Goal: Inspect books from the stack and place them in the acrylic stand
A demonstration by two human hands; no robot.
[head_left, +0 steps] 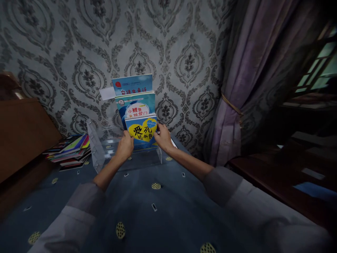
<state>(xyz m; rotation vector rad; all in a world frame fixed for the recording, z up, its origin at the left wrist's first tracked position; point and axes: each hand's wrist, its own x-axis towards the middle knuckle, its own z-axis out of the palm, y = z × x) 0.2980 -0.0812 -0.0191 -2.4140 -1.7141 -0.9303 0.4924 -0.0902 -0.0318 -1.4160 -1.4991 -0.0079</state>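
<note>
A small blue book with a yellow heart on its cover (141, 131) stands upright between my hands at the front of a clear tiered book stand (96, 151). My left hand (125, 146) is closed on its left edge, with the fingers partly behind it. On the opposite edge, my right hand (163, 137) pinches the cover, thumb in front. Behind it rises a teal book with a white cloud-like title patch (123, 111). Furthest back and highest is a blue book with red lettering (134, 83). The lower parts of both rear books are covered.
A messy pile of colourful booklets (75, 147) lies left of the stand, near a brown box-like piece (23, 130). Patterned blue cloth (142, 221) covers the table. At right are a tied purple curtain (226, 116) and a dark reddish surface (252, 172).
</note>
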